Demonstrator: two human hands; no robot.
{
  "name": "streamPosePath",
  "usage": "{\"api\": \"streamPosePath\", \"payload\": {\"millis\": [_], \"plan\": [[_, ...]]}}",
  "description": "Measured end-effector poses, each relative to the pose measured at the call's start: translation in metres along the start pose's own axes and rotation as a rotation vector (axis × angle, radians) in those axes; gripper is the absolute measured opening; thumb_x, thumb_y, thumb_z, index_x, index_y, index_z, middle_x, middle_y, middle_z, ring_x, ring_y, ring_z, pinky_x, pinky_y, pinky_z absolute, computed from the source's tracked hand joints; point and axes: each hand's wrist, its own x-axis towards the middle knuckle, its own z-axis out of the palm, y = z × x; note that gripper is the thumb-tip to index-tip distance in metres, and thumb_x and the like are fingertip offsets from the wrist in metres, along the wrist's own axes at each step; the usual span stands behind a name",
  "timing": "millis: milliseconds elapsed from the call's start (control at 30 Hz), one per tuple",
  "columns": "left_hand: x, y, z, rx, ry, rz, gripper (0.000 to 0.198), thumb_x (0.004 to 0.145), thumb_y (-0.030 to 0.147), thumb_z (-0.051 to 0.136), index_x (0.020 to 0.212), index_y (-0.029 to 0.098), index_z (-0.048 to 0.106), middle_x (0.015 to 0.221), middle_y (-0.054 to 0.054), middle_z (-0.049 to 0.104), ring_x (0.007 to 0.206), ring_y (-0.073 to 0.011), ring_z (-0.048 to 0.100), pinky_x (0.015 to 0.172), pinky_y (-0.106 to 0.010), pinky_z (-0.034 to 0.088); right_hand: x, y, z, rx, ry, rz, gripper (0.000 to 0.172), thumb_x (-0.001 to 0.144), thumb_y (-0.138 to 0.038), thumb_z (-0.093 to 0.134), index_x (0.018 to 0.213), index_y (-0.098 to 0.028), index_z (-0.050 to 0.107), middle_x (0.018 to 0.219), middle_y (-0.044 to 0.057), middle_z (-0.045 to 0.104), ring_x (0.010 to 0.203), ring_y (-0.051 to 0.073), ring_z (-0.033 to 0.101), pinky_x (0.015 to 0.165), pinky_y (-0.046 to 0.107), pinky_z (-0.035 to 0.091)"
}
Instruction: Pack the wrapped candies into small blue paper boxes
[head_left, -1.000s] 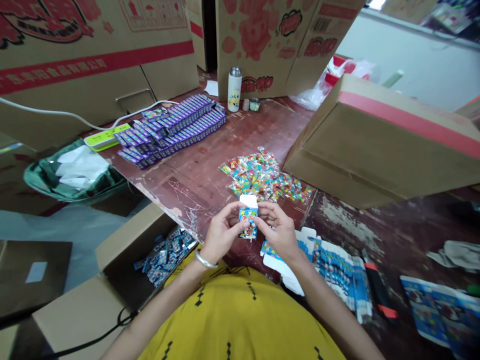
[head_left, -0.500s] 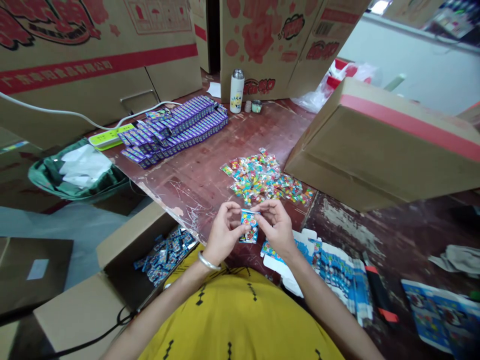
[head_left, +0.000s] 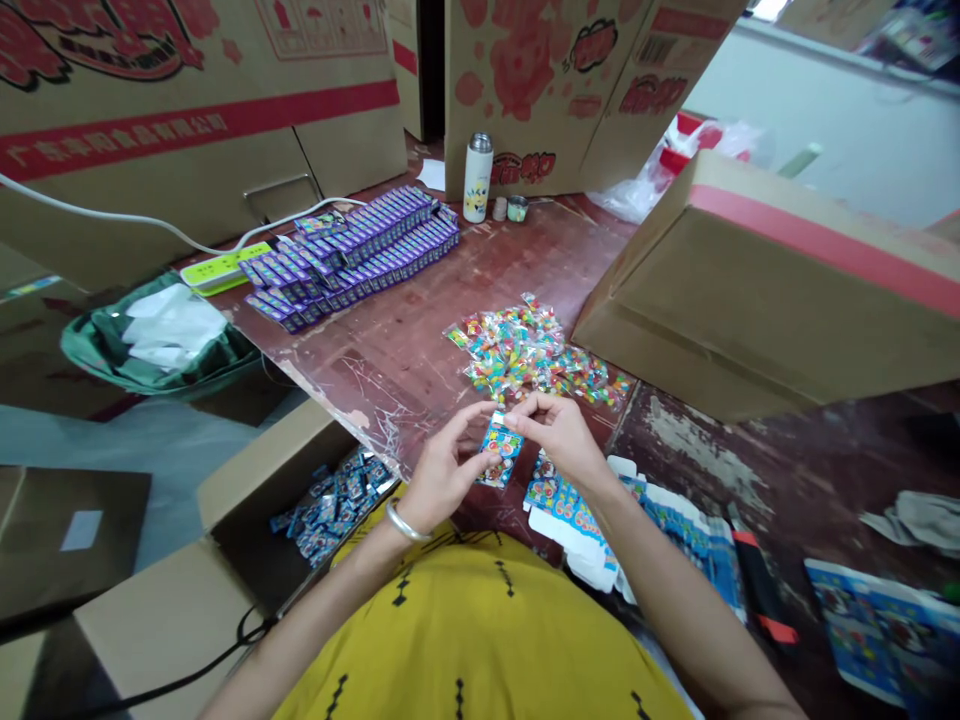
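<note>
Between my hands, over the table's near edge, is a small blue printed candy box (head_left: 501,450). My left hand (head_left: 448,462) is closed on it, its thumb across the front and its fingers behind and along the left side. At the box's upper end, my right hand (head_left: 556,436) pinches the pale top flap with thumb and forefinger. Just beyond lies a pile of clear packets of colourful candy (head_left: 525,352). Flat blue-and-white unfolded cartons (head_left: 577,515) lie beside and partly under my right forearm.
An open carton (head_left: 262,460) of small blue boxes (head_left: 341,505) stands below the table at left. Rows of purple boxes (head_left: 360,250), a white bottle (head_left: 478,178) and a power strip (head_left: 225,268) sit farther back. A large cardboard box (head_left: 780,300) and a utility knife (head_left: 761,585) are at right.
The candy box has tilted slightly, its top leaning right. My right hand has shifted over the flap, and my left fingers have straightened along the box.
</note>
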Motion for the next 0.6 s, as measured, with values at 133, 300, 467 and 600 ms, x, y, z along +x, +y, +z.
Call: {"api": "streamPosePath", "payload": {"millis": [133, 300, 467, 600], "plan": [[-0.002, -0.002, -0.005, -0.038, -0.051, -0.042, 0.048, 0.08, 0.02, 0.067, 0.127, 0.023, 0.054, 0.112, -0.006, 0.064, 0.097, -0.0184, 0.063, 0.084, -0.031, 0.055, -0.006, 0.0, 0.004, -0.154, 0.013, -0.127, 0.021, 0.078, -0.034, 0.071, 0.068, -0.018, 0.061, 0.072, 0.001, 0.062, 0.068, 0.015, 0.057, 0.066, 0.028, 0.046], [-0.003, -0.004, -0.005, -0.032, -0.009, -0.112, 0.037, 0.078, 0.02, 0.069, 0.113, 0.02, 0.059, 0.097, -0.005, 0.068, 0.086, -0.0172, 0.065, 0.078, -0.029, 0.055, -0.017, 0.001, 0.012, -0.268, -0.023, -0.321, 0.02, 0.088, -0.03, 0.06, 0.07, -0.02, 0.064, 0.082, 0.004, 0.065, 0.08, 0.017, 0.061, 0.076, 0.032, 0.047], [-0.014, 0.013, -0.045, 0.149, 0.029, -0.156, 0.031, 0.08, 0.029, 0.065, 0.108, 0.02, 0.058, 0.096, -0.006, 0.069, 0.084, -0.0199, 0.067, 0.076, -0.031, 0.055, -0.014, 0.004, -0.021, -0.351, -0.056, -0.227, 0.021, 0.087, -0.037, 0.059, 0.102, -0.023, 0.066, 0.101, 0.005, 0.067, 0.087, 0.018, 0.063, 0.074, 0.031, 0.049], [-0.032, 0.024, -0.121, 0.795, -0.074, -0.25, 0.033, 0.081, 0.039, 0.06, 0.11, 0.025, 0.063, 0.101, -0.006, 0.07, 0.087, -0.0247, 0.066, 0.08, -0.036, 0.052, -0.009, 0.021, -0.073, -0.775, 0.053, -0.047, 0.019, 0.086, -0.038, 0.059, 0.087, -0.021, 0.067, 0.08, 0.003, 0.066, 0.068, 0.016, 0.058, 0.064, 0.028, 0.043]]}}
